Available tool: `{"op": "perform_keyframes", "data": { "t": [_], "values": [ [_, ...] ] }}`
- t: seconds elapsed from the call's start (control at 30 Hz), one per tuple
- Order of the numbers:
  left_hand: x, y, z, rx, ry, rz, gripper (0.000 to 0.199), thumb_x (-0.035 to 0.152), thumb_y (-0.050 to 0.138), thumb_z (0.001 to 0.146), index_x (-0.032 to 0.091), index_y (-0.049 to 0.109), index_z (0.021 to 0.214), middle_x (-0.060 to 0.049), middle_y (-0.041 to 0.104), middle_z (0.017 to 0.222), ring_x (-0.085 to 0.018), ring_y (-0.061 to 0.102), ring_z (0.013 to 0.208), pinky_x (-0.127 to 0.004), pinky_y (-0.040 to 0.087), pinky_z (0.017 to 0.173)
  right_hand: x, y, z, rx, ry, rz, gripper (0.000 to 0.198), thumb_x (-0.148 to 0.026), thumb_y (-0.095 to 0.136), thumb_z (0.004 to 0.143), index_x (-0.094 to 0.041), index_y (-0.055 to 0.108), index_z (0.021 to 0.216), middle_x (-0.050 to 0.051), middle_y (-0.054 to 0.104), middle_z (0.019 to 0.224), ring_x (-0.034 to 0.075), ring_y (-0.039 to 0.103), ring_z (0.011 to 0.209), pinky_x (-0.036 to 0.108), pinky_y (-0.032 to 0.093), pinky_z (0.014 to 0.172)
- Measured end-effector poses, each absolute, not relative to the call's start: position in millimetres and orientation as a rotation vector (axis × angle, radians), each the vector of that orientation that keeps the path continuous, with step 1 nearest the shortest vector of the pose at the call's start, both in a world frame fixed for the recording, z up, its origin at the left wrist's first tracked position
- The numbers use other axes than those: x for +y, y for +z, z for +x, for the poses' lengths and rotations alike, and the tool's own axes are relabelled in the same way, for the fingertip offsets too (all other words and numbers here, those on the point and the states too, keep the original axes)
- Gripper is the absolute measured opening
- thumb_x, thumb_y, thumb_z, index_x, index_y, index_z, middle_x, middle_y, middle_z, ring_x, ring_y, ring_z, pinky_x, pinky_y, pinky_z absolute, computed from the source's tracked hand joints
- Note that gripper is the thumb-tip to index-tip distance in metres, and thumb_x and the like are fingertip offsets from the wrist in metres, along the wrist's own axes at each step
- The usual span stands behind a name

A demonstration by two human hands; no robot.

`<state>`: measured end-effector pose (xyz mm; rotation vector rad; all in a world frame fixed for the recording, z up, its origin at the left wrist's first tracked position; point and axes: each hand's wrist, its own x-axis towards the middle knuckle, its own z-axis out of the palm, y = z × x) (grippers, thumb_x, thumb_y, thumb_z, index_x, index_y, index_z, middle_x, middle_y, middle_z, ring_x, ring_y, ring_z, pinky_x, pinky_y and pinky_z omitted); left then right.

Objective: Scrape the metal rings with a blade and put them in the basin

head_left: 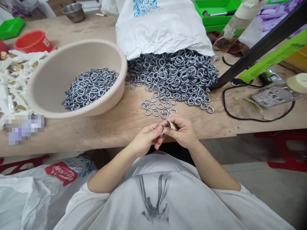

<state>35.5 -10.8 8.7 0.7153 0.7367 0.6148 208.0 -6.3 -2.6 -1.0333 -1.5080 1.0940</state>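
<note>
My left hand (144, 139) is pinched round a grey ring (162, 131), in front of my body at the table's near edge. Close against it, my right hand (184, 131) grips a small flat tool (172, 125) with a dark edge and a pale side; its exact kind is unclear. The tool's tip and most of the ring are hidden by my fingers. Just beyond my hands lie several loose rings (156, 113), in front of a big heap of rings (177, 73) spilling from a white sack (165, 28). To the left, a beige basin (38, 86) holds more rings.
White and tan pieces (11, 76) cover the table's left side, near a red bowl (33, 41). A metal bowl (74, 12) stands at the back. On the right are a slanting black post (254, 48), a black cable (225, 103) and a clear bottle (273, 95).
</note>
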Motion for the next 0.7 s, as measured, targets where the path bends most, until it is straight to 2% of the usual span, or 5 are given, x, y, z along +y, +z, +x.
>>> {"op": "perform_keyframes", "data": {
  "t": [0.1,0.2,0.37,0.57,0.7],
  "values": [
    [-13.2,8.5,36.7,0.708,0.656,0.770,0.039,0.050,0.071,0.084,0.017,0.053,0.074,0.003,0.052,0.059,-0.007,0.045,0.047,-0.018,0.037,0.046,-7.5,-3.1,205.9,-1.375,1.134,-1.168,0.044,-0.064,0.066,0.085,-0.021,0.065,0.077,-0.001,0.059,0.068,0.014,0.053,0.065,0.028,0.043,0.063],
    [-13.2,7.3,36.0,0.705,0.709,0.760,0.040,0.050,0.068,0.086,0.017,0.051,0.071,0.003,0.053,0.056,-0.007,0.045,0.046,-0.019,0.037,0.047,-12.6,0.4,206.8,-1.447,1.026,-1.236,0.050,-0.070,0.063,0.084,-0.020,0.061,0.078,-0.002,0.056,0.067,0.013,0.050,0.062,0.027,0.039,0.059],
    [-12.4,5.7,36.0,0.755,0.757,0.675,0.044,0.054,0.076,0.078,0.018,0.052,0.072,0.003,0.054,0.053,-0.008,0.046,0.046,-0.019,0.038,0.048,-26.1,8.5,206.3,-1.851,0.860,-1.110,0.046,-0.056,0.050,0.099,-0.019,0.063,0.074,0.002,0.062,0.068,0.013,0.055,0.064,0.027,0.038,0.060],
    [-14.7,6.3,35.3,0.733,0.756,0.677,0.045,0.055,0.074,0.080,0.018,0.050,0.070,0.004,0.051,0.050,-0.008,0.044,0.044,-0.020,0.036,0.047,-24.7,4.7,205.5,-1.913,0.807,-1.157,0.048,-0.056,0.048,0.099,-0.020,0.056,0.068,0.000,0.056,0.063,0.012,0.049,0.059,0.027,0.034,0.057],
    [-20.2,8.1,29.0,0.608,0.620,0.733,0.044,0.052,0.073,0.083,0.015,0.055,0.068,0.000,0.057,0.054,-0.008,0.048,0.046,-0.020,0.037,0.048,-3.7,-8.0,218.0,-1.751,0.802,-1.484,0.048,-0.056,0.043,0.100,-0.020,0.057,0.071,-0.001,0.052,0.060,0.014,0.048,0.058,0.028,0.033,0.057]
  ]
}}
